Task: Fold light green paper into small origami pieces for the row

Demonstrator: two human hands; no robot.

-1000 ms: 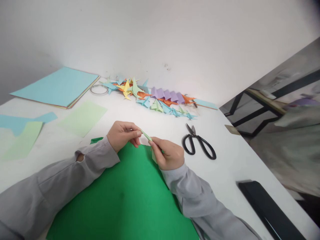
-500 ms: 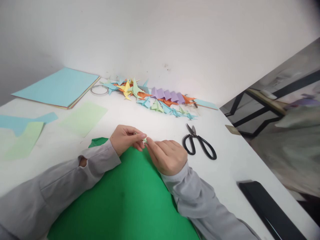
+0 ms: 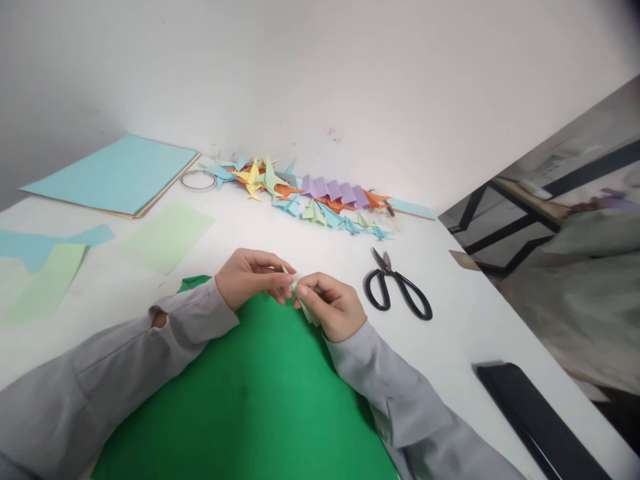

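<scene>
Between my two hands is a small folded piece of pale green paper (image 3: pixel 309 311), pinched from both sides. My left hand (image 3: pixel 253 277) closes thumb and fingers on its left end, where a thin tip pokes up. My right hand (image 3: pixel 336 303) grips it from the right, and a flap hangs down below the fingers. Part of the folded paper is hidden by the fingertips. Both hands are just above the top of a large green sheet or cloth (image 3: pixel 240 400) spread in front of me.
Black-handled scissors (image 3: pixel 395 283) lie opened to the right. Folded paper figures (image 3: pixel 270 180) and a purple pleated strip (image 3: pixel 335 191) line the wall. At left are a stack of coloured paper (image 3: pixel 115 177), a tape roll (image 3: pixel 199 180) and a pale green sheet (image 3: pixel 167 237). A black long object (image 3: pixel 540 420) lies front right.
My right hand has turned, so its thumb now shows on top and more of the folded paper is visible below it. My left hand keeps its pinch, nearly in place.
</scene>
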